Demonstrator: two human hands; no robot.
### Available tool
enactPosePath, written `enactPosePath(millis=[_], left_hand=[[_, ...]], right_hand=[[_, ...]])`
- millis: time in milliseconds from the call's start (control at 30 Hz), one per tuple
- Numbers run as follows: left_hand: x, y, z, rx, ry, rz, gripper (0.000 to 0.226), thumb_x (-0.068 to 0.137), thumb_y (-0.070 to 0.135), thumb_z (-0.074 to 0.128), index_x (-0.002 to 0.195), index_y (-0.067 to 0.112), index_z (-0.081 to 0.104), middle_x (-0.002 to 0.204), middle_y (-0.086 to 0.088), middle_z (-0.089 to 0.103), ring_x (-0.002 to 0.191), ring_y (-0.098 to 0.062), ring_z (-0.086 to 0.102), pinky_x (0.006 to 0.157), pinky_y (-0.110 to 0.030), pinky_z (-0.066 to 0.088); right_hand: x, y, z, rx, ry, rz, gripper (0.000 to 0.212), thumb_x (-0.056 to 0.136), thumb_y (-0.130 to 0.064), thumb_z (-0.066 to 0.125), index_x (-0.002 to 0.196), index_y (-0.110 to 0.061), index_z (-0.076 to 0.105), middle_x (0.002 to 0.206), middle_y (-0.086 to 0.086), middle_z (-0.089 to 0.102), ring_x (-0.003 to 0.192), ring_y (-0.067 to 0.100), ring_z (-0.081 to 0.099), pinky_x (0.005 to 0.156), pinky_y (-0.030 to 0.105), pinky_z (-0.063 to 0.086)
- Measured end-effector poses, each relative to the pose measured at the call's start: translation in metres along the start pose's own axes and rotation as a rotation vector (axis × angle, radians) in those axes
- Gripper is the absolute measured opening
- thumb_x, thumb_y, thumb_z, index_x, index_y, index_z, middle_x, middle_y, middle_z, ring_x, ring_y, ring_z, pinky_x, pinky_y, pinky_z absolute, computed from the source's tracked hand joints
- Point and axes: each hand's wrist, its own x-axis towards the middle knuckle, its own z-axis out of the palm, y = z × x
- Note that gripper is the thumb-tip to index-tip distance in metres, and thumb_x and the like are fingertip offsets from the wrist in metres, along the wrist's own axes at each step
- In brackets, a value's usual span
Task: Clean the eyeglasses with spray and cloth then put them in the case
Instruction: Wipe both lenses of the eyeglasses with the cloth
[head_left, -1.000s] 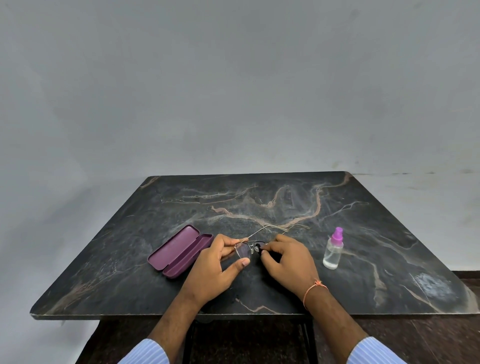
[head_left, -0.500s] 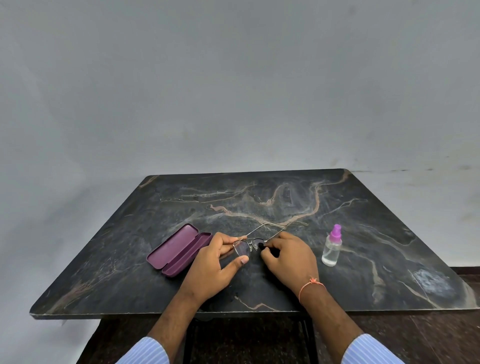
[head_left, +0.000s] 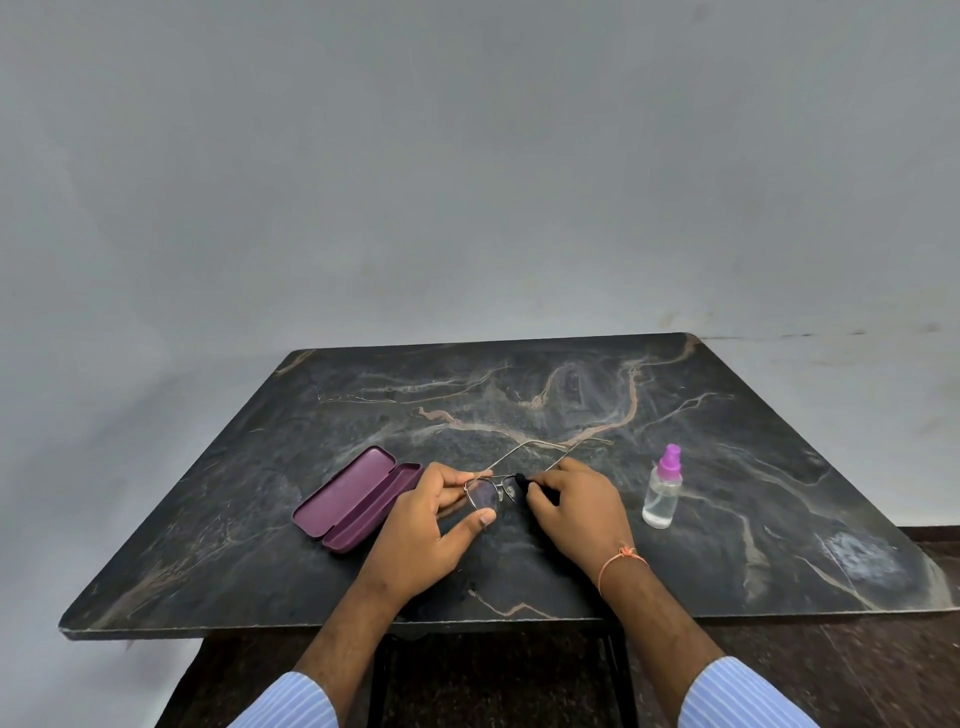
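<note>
While the glasses (head_left: 491, 491) sit held just above the near middle of the table (head_left: 779, 467), temples unfolded and pointing away, the left hand (head_left: 423, 530) pinches the left lens rim, fingers curled on top and thumb stretched underneath. The right hand (head_left: 576, 506) is curled round a dark cloth (head_left: 521, 480), its fingertips pressing that cloth onto the other lens. Both forearms reach in from the near edge, striped sleeves (head_left: 291, 701) pulled back, an orange thread (head_left: 621, 558) on the right wrist. A purple case (head_left: 358, 496) lies open just left of the hands; a spray bottle (head_left: 662, 491) stands upright to their right.
</note>
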Motion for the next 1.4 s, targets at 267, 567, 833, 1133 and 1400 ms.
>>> enactPosePath(millis=[267, 567, 833, 1133, 1400], left_hand=[[-0.0007, 0.0015, 0.0, -0.036, 0.012, 0.003, 0.043, 0.09, 0.072, 0.078, 0.121, 0.05, 0.06, 0.133, 0.029, 0.078, 0.13, 0.003, 0.073, 0.105, -0.015, 0.058], [-0.0013, 0.0043, -0.0006, 0.021, -0.009, 0.003, 0.036, 0.095, 0.056, 0.084, 0.12, 0.049, 0.059, 0.132, 0.036, 0.076, 0.13, 0.005, 0.073, 0.104, -0.014, 0.058], [-0.001, 0.0008, -0.0012, 0.065, -0.03, 0.013, 0.037, 0.098, 0.041, 0.086, 0.12, 0.051, 0.059, 0.133, 0.041, 0.073, 0.132, 0.007, 0.07, 0.104, -0.01, 0.056], [-0.0015, 0.0039, -0.0006, 0.075, -0.033, 0.008, 0.037, 0.098, 0.038, 0.087, 0.119, 0.049, 0.059, 0.127, 0.046, 0.072, 0.128, 0.011, 0.07, 0.1, -0.007, 0.055], [-0.0017, 0.0042, -0.0016, 0.095, -0.031, 0.014, 0.039, 0.098, 0.032, 0.088, 0.117, 0.049, 0.059, 0.128, 0.047, 0.071, 0.13, 0.011, 0.07, 0.101, -0.007, 0.054]], right_hand=[[-0.0049, -0.0018, -0.0047, 0.242, -0.045, -0.11, 0.023, 0.1, -0.034, 0.069, 0.117, -0.03, 0.085, 0.093, -0.014, 0.07, 0.09, 0.005, 0.068, 0.082, 0.034, 0.056], [-0.0037, -0.0004, -0.0021, 0.202, -0.026, -0.079, 0.025, 0.1, -0.037, 0.065, 0.117, -0.033, 0.084, 0.09, -0.016, 0.066, 0.086, 0.004, 0.064, 0.072, 0.024, 0.048], [-0.002, -0.0015, -0.0007, 0.055, 0.021, -0.046, 0.028, 0.103, -0.036, 0.061, 0.12, -0.032, 0.083, 0.094, -0.011, 0.067, 0.091, 0.011, 0.066, 0.074, 0.031, 0.049], [-0.0066, -0.0023, -0.0046, 0.176, -0.017, -0.106, 0.026, 0.099, -0.038, 0.069, 0.121, -0.035, 0.083, 0.092, -0.011, 0.068, 0.091, 0.008, 0.066, 0.082, 0.035, 0.054], [-0.006, -0.0031, -0.0033, 0.189, -0.036, -0.127, 0.027, 0.101, -0.038, 0.067, 0.124, -0.034, 0.082, 0.091, -0.013, 0.066, 0.089, 0.008, 0.066, 0.081, 0.037, 0.056]])
